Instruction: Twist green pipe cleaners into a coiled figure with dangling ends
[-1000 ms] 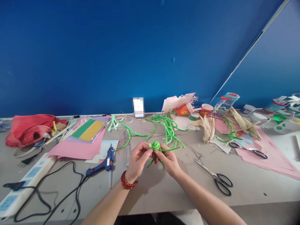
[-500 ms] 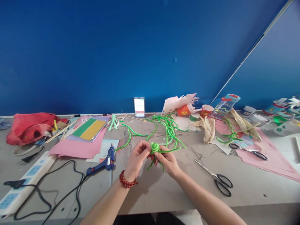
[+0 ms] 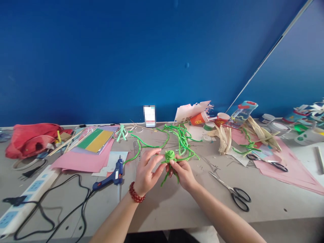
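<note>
One view alone is given, taken from the person's head. It is faced forward and down. The table (image 3: 177,209) is seen near, the blue wall (image 3: 126,60) beyond.

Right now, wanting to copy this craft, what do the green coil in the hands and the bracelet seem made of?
The green coil looks like fuzzy, matte pipe cleaner: it holds its spiral and bent tails. The bracelet: glossy red beads, glass or plastic, unclear.
</note>
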`<state>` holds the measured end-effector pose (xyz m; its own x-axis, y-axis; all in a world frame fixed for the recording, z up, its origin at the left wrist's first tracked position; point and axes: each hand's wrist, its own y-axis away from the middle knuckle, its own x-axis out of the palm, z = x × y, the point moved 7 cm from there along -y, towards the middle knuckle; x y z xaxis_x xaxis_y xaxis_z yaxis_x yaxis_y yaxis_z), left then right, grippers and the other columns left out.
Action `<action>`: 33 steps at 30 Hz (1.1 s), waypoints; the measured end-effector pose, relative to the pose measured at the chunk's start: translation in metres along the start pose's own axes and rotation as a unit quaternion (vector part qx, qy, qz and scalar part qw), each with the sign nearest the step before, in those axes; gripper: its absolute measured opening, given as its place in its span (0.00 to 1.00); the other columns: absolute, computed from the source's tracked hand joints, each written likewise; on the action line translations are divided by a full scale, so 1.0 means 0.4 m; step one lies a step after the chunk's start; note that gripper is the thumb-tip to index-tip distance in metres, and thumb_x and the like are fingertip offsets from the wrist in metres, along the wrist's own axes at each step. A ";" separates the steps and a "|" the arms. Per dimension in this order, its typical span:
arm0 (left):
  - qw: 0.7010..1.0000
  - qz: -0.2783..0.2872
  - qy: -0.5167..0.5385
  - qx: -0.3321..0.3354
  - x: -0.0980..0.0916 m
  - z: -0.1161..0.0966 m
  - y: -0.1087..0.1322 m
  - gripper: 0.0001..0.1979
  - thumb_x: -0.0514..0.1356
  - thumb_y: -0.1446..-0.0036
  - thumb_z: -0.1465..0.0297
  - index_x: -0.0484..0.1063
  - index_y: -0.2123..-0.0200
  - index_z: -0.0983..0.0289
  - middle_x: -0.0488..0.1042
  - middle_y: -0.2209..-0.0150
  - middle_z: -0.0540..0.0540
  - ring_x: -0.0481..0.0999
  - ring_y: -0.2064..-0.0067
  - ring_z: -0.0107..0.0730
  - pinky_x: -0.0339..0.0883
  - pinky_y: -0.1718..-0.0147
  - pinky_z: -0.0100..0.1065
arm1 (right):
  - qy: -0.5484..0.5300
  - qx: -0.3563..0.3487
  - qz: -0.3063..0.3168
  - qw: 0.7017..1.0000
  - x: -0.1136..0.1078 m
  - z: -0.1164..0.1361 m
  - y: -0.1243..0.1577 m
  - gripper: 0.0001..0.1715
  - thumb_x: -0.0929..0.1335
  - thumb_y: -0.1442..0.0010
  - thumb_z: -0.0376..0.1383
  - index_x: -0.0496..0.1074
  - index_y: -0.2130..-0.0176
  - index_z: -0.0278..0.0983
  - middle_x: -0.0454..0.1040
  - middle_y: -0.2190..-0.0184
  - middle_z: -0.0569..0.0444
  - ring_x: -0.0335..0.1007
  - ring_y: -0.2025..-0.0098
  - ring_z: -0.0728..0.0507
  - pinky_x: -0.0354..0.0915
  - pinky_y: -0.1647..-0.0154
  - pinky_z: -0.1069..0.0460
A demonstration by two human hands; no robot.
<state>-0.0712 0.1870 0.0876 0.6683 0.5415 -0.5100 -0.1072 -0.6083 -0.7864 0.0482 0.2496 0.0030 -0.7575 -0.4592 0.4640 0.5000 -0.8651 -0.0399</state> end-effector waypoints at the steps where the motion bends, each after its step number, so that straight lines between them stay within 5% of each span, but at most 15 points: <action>1: 1.000 -0.001 0.001 0.001 -0.001 0.001 -0.002 0.15 0.60 0.38 0.73 0.70 0.48 0.60 0.74 0.49 0.61 0.75 0.47 0.43 0.74 0.50 0.45 | -0.005 0.002 0.003 1.000 0.001 0.001 0.001 0.20 0.74 0.44 0.50 0.72 0.68 0.36 0.74 0.78 0.55 0.65 0.80 0.50 0.65 0.77 0.55; 14: 0.997 0.031 -0.029 0.068 -0.001 -0.014 -0.008 0.15 0.57 0.40 0.78 0.70 0.50 0.61 0.71 0.46 0.63 0.72 0.45 0.46 0.70 0.49 0.49 | -0.021 -0.001 0.027 0.999 0.013 0.013 0.005 0.19 0.74 0.43 0.48 0.72 0.69 0.35 0.73 0.79 0.56 0.64 0.82 0.52 0.62 0.79 0.56; 33: 0.992 0.031 0.106 -0.060 0.018 0.012 -0.001 0.12 0.55 0.38 0.81 0.72 0.57 0.62 0.76 0.59 0.56 0.77 0.56 0.34 0.71 0.56 0.33 | 0.001 -0.053 0.019 0.998 0.019 0.023 0.010 0.19 0.73 0.41 0.49 0.69 0.65 0.37 0.72 0.76 0.59 0.66 0.80 0.52 0.66 0.78 0.57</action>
<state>-0.0698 0.1942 0.0826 0.8048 0.3732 -0.4616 -0.0740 -0.7085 -0.7018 0.0483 0.2447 0.0143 -0.7392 -0.4925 0.4594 0.4811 -0.8635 -0.1516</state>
